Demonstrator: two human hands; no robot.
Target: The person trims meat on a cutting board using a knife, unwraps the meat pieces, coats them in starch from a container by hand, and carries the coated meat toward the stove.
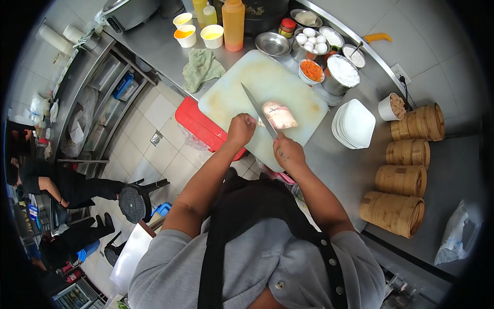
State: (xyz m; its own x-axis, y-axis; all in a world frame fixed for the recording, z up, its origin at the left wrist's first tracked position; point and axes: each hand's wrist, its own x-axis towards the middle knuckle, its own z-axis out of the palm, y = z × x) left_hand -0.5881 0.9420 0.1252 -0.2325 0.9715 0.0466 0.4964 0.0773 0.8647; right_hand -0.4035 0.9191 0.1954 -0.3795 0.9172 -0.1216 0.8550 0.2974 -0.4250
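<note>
My right hand (288, 153) is wrapped round the handle of a long kitchen knife (256, 104), its blade pointing forward and left over the cutting board (303, 98). Just right of the blade lies a pale, rounded block in clear wrapping with reddish marks (279, 114); whether the blade touches it I cannot tell. My left hand (242, 129) is closed near the board's front left edge, on the other side of the blade. Its fingers are curled, and a small pale bit shows beside the fingertips, too small to name.
A green cloth (202, 68) lies left of the board. Behind stand a sauce bottle (233, 26), a bowl of eggs (312, 41) and shredded carrot (311, 70). White plates (354, 124) and bamboo steamers (401, 180) are on the right. A red lid (203, 123) sits below; people work at left.
</note>
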